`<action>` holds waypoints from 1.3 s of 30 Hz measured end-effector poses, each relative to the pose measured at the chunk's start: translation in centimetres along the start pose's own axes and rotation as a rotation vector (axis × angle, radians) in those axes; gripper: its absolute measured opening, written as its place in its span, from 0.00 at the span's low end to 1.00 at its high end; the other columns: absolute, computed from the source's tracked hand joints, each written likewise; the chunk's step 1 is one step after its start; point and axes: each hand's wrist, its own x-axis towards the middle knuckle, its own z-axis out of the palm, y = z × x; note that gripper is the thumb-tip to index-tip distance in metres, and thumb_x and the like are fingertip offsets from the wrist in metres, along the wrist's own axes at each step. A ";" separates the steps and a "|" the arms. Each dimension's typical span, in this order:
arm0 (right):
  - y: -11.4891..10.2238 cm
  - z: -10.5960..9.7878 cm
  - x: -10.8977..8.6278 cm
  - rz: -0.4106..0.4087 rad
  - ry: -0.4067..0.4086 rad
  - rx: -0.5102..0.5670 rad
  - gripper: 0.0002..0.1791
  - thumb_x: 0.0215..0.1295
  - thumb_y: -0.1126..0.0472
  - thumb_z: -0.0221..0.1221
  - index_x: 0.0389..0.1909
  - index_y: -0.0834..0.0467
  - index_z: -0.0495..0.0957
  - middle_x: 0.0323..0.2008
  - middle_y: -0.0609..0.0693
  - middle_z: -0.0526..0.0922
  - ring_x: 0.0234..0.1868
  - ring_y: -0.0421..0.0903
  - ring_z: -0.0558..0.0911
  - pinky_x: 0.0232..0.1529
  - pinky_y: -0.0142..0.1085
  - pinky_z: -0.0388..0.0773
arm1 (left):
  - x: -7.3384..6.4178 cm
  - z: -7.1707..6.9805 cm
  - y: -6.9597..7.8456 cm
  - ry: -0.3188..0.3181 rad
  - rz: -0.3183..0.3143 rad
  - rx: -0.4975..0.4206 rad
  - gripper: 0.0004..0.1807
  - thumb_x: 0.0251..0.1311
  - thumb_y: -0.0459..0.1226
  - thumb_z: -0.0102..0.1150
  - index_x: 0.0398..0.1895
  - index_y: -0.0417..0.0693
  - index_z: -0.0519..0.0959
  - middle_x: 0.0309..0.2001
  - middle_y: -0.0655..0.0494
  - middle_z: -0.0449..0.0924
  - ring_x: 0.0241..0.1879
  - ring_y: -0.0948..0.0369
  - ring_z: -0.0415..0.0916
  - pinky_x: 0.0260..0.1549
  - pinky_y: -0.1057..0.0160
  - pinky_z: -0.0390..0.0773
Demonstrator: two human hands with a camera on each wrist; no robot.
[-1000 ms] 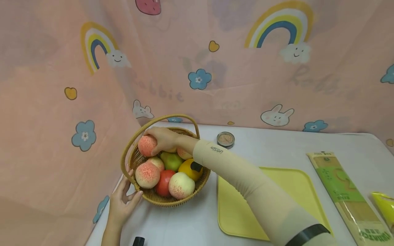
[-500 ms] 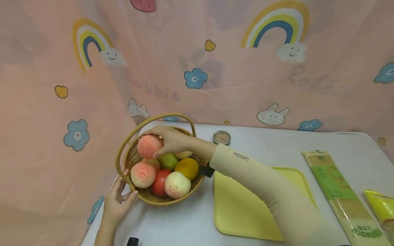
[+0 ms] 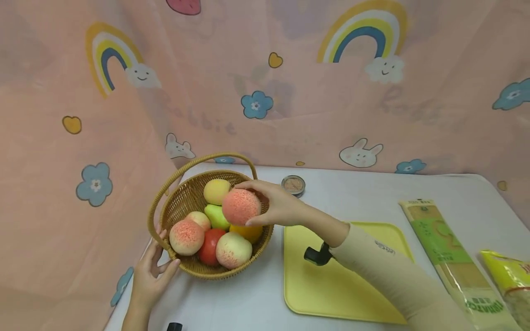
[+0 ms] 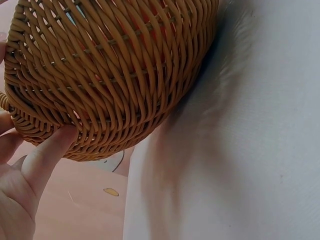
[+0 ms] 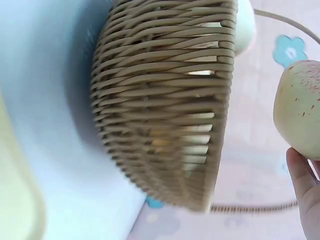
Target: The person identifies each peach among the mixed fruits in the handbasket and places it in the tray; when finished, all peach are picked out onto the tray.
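We hold 1 peach (image 3: 241,207) in the right hand (image 3: 281,203), grip curled round it, above the right side of the wicker basket (image 3: 181,205). Our left hand (image 3: 148,281), grip spread, touches the basket's left wall.

Eight fruits (image 3: 241,208) show — two packets (image 3: 450,250), one basket (image 3: 179,209).

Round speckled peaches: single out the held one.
The round pink-speckled peach that the right hand holds above the brown wicker basket; the others lie inside it.
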 end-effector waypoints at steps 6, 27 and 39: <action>1.9 -1.5 -5.4 0.050 0.135 0.003 0.41 0.47 0.59 0.73 0.64 0.53 0.67 0.62 0.47 0.72 0.61 0.47 0.72 0.59 0.38 0.75 | -0.1 0.1 -0.2 -0.025 0.020 -0.037 0.41 0.47 0.13 0.55 0.69 0.30 0.57 0.73 0.33 0.42 0.70 0.66 0.54 0.40 0.75 0.78; 10.7 -1.0 -13.1 0.364 0.227 0.052 0.40 0.48 0.57 0.72 0.63 0.58 0.66 0.60 0.56 0.72 0.62 0.56 0.72 0.63 0.51 0.69 | 0.0 -0.1 -0.1 -0.014 -0.001 -0.057 0.39 0.50 0.15 0.54 0.69 0.29 0.56 0.73 0.36 0.45 0.69 0.67 0.56 0.44 0.74 0.78; 12.4 -0.9 -13.3 0.361 0.159 0.153 0.41 0.50 0.61 0.70 0.65 0.57 0.62 0.63 0.56 0.69 0.66 0.57 0.67 0.66 0.52 0.65 | -0.1 -0.3 -0.3 -0.027 -0.012 -0.031 0.40 0.49 0.14 0.53 0.70 0.30 0.55 0.73 0.35 0.44 0.70 0.66 0.56 0.44 0.74 0.77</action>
